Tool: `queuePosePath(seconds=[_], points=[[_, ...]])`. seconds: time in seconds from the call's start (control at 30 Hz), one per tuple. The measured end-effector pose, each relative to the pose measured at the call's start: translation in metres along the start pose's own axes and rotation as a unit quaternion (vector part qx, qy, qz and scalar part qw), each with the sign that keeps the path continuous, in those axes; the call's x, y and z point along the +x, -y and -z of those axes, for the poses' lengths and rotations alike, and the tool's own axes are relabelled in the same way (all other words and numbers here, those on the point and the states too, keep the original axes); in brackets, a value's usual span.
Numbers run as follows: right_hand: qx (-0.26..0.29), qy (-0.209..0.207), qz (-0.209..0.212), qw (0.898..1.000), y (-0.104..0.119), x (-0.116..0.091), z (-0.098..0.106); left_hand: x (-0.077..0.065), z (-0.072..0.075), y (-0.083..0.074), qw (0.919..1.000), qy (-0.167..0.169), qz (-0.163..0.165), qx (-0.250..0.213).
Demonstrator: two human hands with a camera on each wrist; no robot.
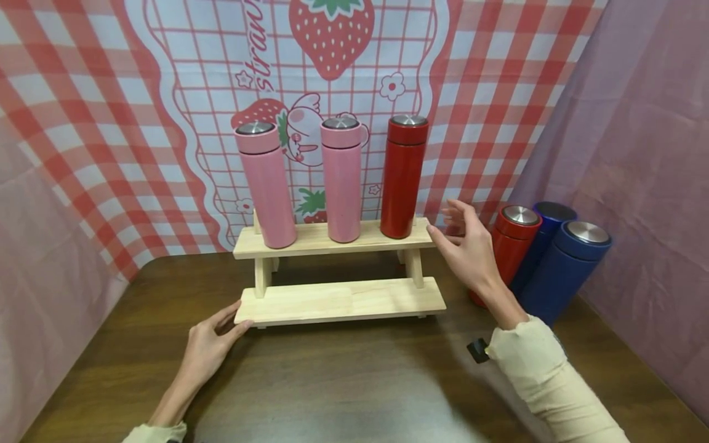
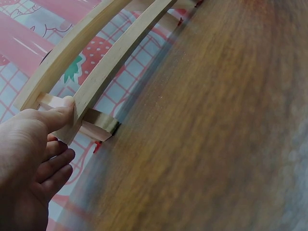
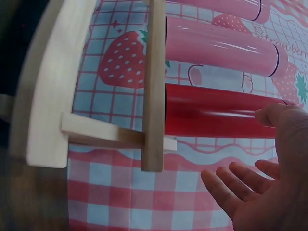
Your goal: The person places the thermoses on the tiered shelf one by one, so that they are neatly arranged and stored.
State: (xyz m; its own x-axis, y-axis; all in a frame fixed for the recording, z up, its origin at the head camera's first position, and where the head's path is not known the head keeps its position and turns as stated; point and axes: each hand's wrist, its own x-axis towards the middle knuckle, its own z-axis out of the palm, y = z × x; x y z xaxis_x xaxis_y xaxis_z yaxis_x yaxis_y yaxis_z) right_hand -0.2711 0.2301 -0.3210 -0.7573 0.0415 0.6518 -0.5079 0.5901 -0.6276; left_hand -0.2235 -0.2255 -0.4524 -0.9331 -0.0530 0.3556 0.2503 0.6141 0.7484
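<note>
A two-tier wooden stand is on the table with two pink thermos bottles and a red thermos bottle upright along its upper shelf. At the lower shelf's left end, my left hand pinches the board, thumb in front and fingers behind; the left wrist view shows that grip on the wood. My right hand is just off the upper shelf's right end, fingers spread and holding nothing. In the right wrist view its thumb overlaps the red bottle.
To the right, behind my right forearm, stand another red bottle and two blue bottles. A strawberry-patterned checked cloth hangs behind the brown table. Pink curtains close off both sides.
</note>
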Motion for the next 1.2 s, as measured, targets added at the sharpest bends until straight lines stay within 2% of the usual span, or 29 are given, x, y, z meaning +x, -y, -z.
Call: queuePosePath(seconds=[0.3, 0.6, 0.9, 1.2], points=[[0.016, -0.009, 0.009, 1.0, -0.005, -0.024, 0.017, 0.0, 0.001, 0.001, 1.0, -0.002, 0.002, -0.003], [-0.025, -0.023, 0.011, 0.999, -0.015, -0.044, 0.033, 0.0, 0.0, 0.0, 1.0, -0.001, 0.0, -0.004], [-0.028, -0.04, 0.001, 0.999, -0.022, -0.065, 0.054, 0.0, -0.001, 0.0, 1.0, -0.003, -0.004, -0.006], [-0.063, -0.071, -0.012, 0.995, -0.033, -0.086, 0.075, 0.0, -0.001, 0.001, 1.0, 0.0, 0.003, -0.001]])
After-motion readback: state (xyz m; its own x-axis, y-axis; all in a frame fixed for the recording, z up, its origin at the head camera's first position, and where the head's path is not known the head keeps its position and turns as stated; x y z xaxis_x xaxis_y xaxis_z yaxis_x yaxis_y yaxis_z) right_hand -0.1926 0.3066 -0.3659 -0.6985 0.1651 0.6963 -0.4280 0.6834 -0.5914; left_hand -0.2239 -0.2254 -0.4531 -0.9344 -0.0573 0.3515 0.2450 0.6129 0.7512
